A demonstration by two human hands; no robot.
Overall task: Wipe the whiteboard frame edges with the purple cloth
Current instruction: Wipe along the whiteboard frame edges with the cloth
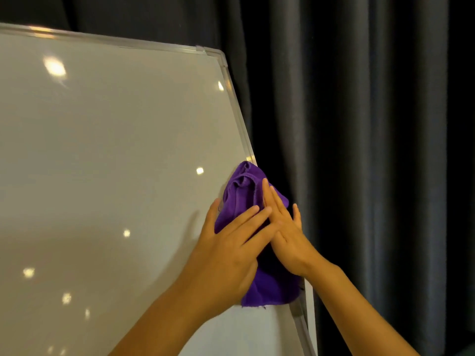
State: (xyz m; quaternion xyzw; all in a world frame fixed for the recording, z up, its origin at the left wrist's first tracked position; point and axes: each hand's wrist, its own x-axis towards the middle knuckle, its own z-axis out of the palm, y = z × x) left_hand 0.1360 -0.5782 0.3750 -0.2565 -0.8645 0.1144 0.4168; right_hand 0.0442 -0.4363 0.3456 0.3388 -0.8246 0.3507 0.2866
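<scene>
There is only one view, from a camera worn on the person's head, so nothing overlaps with a second angle. It looks forward and a little down, facing the whiteboard close up, near enough that the board fills the left and centre and runs off the left and bottom edges. The wide lens bends the frame along the right side (the straight edge reads as a curve). Dark curtains fill the right of the picture behind the board. Both forearms enter from the bottom, and the left hand and right hand sit low and right of centre, close to the lens.
</scene>
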